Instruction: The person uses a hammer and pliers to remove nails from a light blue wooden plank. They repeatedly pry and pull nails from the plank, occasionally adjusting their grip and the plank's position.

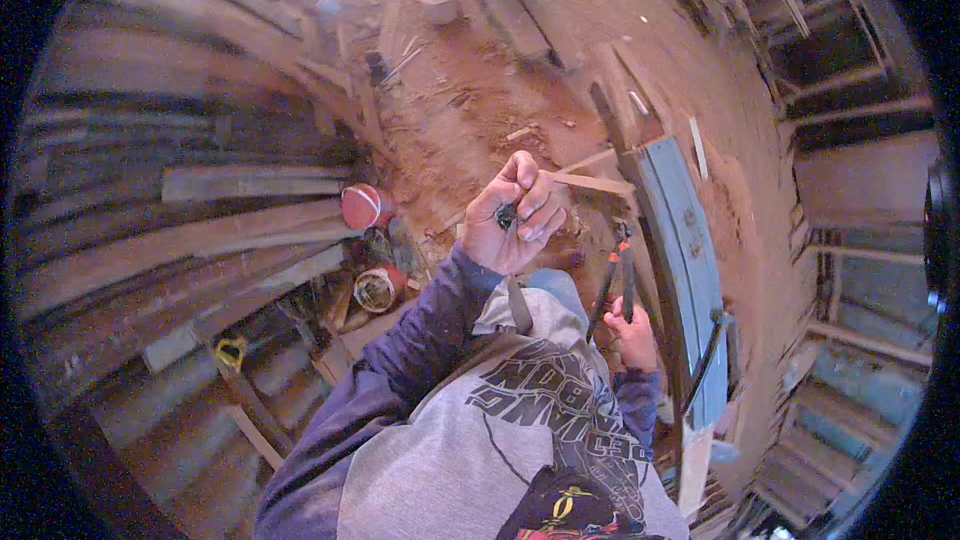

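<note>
My left hand (pixel 516 214) is raised in front of my chest, its fingers curled around a small dark object (pixel 506 215) that is too unclear to name. Just beyond those fingertips a thin wooden strip (pixel 594 183) runs to the right; whether the hand touches it, I cannot tell. Lower and to the right, my right hand (pixel 632 336) is closed on pliers (pixel 614 258) with long black handles and orange marks near the head. The jaws point away from me. Beside this hand lies a long blue-grey board (pixel 685 260).
A red bucket (pixel 362 207) and another open container (pixel 377 290) stand at the left by stacked planks (pixel 250 183). A yellow-handled tool (pixel 231 352) is lower left. Farther off, a pale bucket (pixel 438 1) sits on the reddish dirt floor (pixel 470 80). A dark strap-like item (pixel 708 360) crosses the blue-grey board.
</note>
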`<state>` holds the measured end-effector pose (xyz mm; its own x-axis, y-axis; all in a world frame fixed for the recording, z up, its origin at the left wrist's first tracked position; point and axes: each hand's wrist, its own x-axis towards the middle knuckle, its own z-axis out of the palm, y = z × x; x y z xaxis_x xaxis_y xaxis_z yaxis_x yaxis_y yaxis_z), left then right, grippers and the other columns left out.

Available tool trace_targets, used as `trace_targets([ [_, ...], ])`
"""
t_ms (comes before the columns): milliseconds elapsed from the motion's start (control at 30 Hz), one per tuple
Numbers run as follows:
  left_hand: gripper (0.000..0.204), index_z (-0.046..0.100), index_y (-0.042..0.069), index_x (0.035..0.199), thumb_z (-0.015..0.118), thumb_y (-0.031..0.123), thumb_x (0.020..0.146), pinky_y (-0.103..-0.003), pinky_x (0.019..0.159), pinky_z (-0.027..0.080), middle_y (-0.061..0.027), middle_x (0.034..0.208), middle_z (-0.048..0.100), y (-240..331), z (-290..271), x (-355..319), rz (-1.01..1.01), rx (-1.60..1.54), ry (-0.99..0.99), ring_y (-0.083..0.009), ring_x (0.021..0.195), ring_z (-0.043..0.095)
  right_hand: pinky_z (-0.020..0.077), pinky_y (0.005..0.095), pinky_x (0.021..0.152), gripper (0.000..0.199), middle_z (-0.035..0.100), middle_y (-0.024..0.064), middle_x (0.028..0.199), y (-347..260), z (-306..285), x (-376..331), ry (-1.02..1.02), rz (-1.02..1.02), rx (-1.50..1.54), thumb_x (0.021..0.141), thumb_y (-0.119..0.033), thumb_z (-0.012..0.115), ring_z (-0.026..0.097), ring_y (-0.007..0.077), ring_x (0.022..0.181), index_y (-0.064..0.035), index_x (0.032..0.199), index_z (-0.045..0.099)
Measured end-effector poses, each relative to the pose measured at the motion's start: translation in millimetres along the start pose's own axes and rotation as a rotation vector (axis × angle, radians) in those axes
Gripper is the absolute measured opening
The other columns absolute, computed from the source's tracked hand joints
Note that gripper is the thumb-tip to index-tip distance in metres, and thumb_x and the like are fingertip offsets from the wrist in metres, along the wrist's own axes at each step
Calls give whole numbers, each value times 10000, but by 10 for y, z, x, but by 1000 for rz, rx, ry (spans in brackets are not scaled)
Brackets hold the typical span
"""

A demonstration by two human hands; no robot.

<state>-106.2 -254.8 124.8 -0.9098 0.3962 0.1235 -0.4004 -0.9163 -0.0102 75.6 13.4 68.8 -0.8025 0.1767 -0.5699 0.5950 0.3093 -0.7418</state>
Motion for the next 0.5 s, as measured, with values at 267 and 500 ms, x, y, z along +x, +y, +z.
trace_targets([
  [267, 73, 469, 78, 803, 477, 144, 835, -308, 508, 328, -24, 626, 403, 444, -193, -401, 300, 67, 171, -147, 480, 379, 444, 290, 766, 147, 526, 11, 841, -441, -101, 311, -209, -118, -113, 848, -126, 662, 505, 134, 804, -67, 878, 531],
  [500, 160, 456, 77, 729, 496, 208, 813, -322, 496, 320, -17, 569, 351, 734, -915, -1132, 618, -30, 259, -137, 438, 315, 490, 295, 835, 124, 546, 10, 986, -863, 41, 411, -454, -2, -5, 857, -31, 597, 553, 112, 856, -78, 937, 515],
])
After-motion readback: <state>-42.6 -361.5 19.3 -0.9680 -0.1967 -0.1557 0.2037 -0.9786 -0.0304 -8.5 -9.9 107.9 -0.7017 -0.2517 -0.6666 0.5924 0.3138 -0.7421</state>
